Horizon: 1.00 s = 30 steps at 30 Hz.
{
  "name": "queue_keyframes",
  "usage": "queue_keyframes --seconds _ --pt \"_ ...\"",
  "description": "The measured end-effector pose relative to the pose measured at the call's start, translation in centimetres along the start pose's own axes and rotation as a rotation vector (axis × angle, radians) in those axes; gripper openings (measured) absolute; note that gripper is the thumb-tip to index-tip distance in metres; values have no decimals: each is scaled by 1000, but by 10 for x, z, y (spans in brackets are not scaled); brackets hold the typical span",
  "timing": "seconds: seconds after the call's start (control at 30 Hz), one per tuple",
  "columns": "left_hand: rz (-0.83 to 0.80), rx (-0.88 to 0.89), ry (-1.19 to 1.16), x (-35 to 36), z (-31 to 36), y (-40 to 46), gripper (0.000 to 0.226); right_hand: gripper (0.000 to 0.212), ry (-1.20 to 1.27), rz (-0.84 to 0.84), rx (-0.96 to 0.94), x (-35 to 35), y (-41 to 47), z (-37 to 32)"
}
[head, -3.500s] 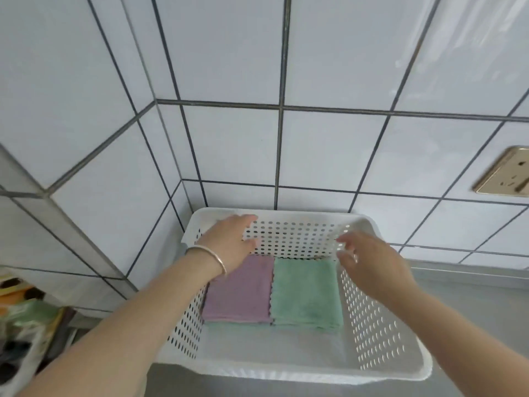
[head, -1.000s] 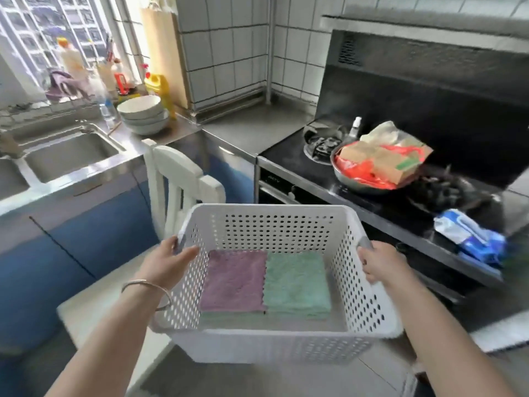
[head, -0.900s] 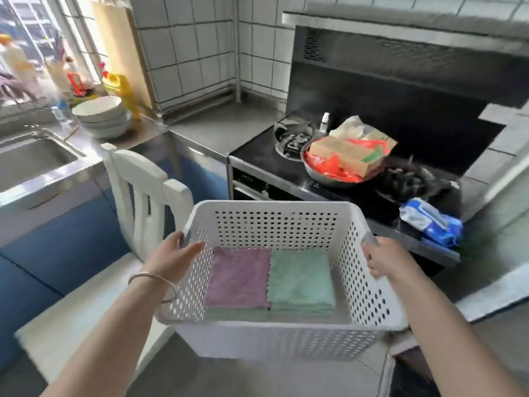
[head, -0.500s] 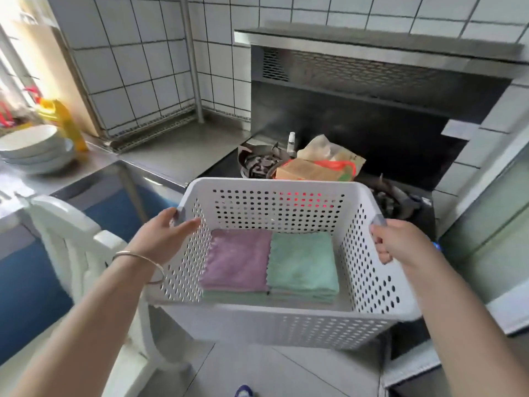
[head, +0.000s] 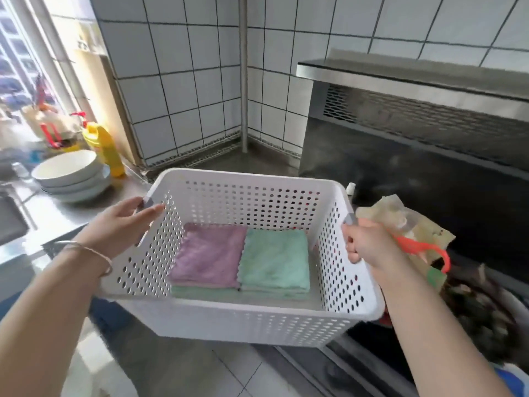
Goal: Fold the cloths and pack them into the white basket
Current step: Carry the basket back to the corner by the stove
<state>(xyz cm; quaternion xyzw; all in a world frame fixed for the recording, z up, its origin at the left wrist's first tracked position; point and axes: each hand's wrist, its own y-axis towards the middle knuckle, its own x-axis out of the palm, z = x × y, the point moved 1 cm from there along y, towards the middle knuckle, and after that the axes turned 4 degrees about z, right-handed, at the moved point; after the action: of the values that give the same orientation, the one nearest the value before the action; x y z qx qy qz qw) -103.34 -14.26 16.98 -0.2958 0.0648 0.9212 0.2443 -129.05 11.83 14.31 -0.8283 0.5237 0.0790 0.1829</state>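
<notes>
Both arms are bare, with no sleeves. A thin silver bangle (head: 94, 255) goes round the wrist just behind the left hand (head: 120, 224).

Kitchen corner with worktop, tiles and cooker

At the left edge, stacked white bowls (head: 70, 174) sit on a steel worktop (head: 57, 213), with a yellow bottle (head: 104, 149) just behind them near a bright window (head: 20, 61). White wall tiles (head: 186, 81) with dark grout fill the upper middle, split by a vertical metal pipe (head: 243, 73). A steel range hood (head: 415, 81) spans the upper right. At the right edge lies a crumpled bag (head: 400, 222) with an orange plastic loop (head: 423, 249). Pale floor tiles (head: 229, 371) show at the bottom.
</notes>
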Motion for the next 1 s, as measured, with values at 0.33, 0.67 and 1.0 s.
queue_keyframes --seconds 0.33,0.67,1.0 --pt "225 -172 -118 12 -13 127 27 13 -114 -182 -89 107 183 -62" --pt "427 -390 -290 27 -49 240 38 22 -280 -366 -176 222 316 -120" --pt "477 -447 -388 24 -90 345 44 30 -334 -478 -152 322 396 -142"
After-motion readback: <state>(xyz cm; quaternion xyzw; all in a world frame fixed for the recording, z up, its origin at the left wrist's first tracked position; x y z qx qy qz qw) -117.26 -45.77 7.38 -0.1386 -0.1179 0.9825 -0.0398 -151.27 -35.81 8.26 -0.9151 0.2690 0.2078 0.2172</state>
